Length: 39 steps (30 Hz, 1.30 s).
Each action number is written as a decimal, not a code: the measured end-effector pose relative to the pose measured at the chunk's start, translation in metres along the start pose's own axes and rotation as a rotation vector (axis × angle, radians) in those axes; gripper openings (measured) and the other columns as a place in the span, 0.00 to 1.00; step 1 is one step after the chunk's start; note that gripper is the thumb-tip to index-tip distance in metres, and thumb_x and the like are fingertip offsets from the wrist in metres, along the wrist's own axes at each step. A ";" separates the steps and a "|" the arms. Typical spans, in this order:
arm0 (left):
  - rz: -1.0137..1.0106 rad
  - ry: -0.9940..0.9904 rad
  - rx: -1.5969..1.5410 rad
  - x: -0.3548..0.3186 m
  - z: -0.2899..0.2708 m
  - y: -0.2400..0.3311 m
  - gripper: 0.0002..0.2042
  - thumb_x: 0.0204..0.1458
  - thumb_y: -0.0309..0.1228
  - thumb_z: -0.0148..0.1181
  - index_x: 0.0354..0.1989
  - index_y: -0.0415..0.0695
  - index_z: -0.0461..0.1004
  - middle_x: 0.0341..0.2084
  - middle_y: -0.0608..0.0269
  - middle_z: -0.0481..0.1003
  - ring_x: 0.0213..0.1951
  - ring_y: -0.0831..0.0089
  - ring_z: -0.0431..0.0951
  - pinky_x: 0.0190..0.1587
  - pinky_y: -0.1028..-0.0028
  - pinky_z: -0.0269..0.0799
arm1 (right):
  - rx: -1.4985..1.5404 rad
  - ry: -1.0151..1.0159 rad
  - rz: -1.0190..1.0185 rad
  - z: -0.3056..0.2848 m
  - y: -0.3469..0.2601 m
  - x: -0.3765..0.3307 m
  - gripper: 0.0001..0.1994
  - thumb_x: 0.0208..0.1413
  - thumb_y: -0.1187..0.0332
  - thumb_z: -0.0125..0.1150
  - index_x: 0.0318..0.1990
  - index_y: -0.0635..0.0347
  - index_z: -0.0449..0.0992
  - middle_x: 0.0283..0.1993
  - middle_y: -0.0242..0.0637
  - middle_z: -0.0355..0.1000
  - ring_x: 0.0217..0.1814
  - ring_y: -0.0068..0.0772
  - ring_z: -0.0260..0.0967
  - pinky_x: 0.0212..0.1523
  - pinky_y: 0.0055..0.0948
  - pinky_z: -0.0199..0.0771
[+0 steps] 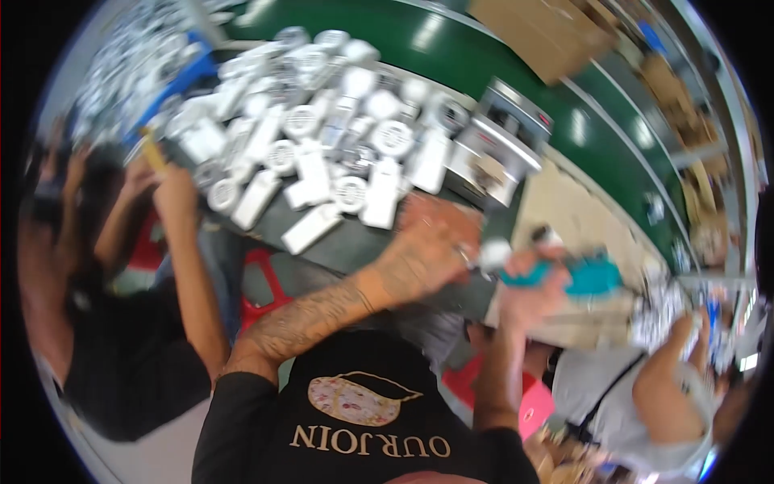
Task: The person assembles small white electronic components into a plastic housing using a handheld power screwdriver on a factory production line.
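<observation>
Holding a small white part (493,254) steady looks like the crux of the step: the person's left hand (431,242), at the end of a tattooed forearm, has its fingers curled shut around the piece, pinching it just past the knuckles. The right hand (528,286) is wrapped closed on a teal power screwdriver (584,278), its working end pointing toward the white part and seemingly touching it, though blur hides the exact contact. To do this well, the tool should probably be kept in line with the part rather than tilted, the left grip kept firm so the piece cannot spin, and the fingertips kept clear of the tool's tip; a slip there is the main risk.

As for looks, the white part is small, pale plastic, rounded at its visible end and mostly hidden by the fingers, so its full shape cannot be told. It sits between the two hands, above the near edge of the dark worktable (355,246).

Further back on that table lies a big heap of white plastic housings (322,137), some long and flat, some with round grilled faces. To the right of the heap stands a stack of grey boxes (504,137). A co-worker's arm (189,266) reaches up at the left, and beyond the table runs a green floor (451,48).
</observation>
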<state>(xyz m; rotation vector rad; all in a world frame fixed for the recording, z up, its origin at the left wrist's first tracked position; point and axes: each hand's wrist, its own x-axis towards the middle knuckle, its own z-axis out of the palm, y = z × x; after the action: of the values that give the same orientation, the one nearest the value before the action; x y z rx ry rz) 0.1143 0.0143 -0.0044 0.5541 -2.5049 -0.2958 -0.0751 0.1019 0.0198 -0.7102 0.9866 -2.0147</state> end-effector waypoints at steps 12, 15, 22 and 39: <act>-0.782 0.655 0.246 -0.077 -0.157 -0.088 0.14 0.59 0.27 0.57 0.51 0.32 0.72 0.45 0.39 0.76 0.47 0.43 0.77 0.51 0.58 0.72 | -0.310 0.035 -0.377 0.013 -0.024 -0.044 0.31 0.62 0.36 0.51 0.45 0.62 0.65 0.22 0.34 0.61 0.22 0.28 0.60 0.25 0.25 0.62; -0.786 0.693 0.465 -0.102 -0.181 -0.146 0.15 0.60 0.30 0.56 0.52 0.34 0.72 0.42 0.41 0.76 0.46 0.44 0.75 0.52 0.55 0.70 | -0.337 0.044 -0.333 0.017 -0.017 -0.045 0.32 0.61 0.37 0.54 0.45 0.65 0.65 0.23 0.36 0.62 0.23 0.29 0.62 0.25 0.26 0.64; -0.692 1.135 -0.266 -0.055 -0.204 -0.135 0.34 0.61 0.30 0.56 0.74 0.42 0.48 0.63 0.53 0.64 0.56 0.67 0.72 0.55 0.65 0.71 | -0.364 -0.001 -0.266 0.005 -0.009 -0.041 0.32 0.61 0.41 0.58 0.49 0.67 0.66 0.25 0.36 0.64 0.27 0.31 0.64 0.30 0.27 0.66; -0.478 0.287 -0.563 -0.034 -0.050 0.019 0.11 0.60 0.31 0.60 0.49 0.44 0.76 0.29 0.61 0.78 0.25 0.70 0.77 0.29 0.72 0.72 | -0.479 0.000 -0.194 0.017 -0.003 -0.032 0.32 0.62 0.48 0.61 0.59 0.68 0.62 0.32 0.36 0.66 0.33 0.29 0.65 0.37 0.30 0.69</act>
<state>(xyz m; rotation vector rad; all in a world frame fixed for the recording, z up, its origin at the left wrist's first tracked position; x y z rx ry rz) 0.1624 0.0415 0.0272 0.8711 -1.8667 -0.9853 -0.0465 0.1228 0.0268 -1.0940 1.4710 -1.9526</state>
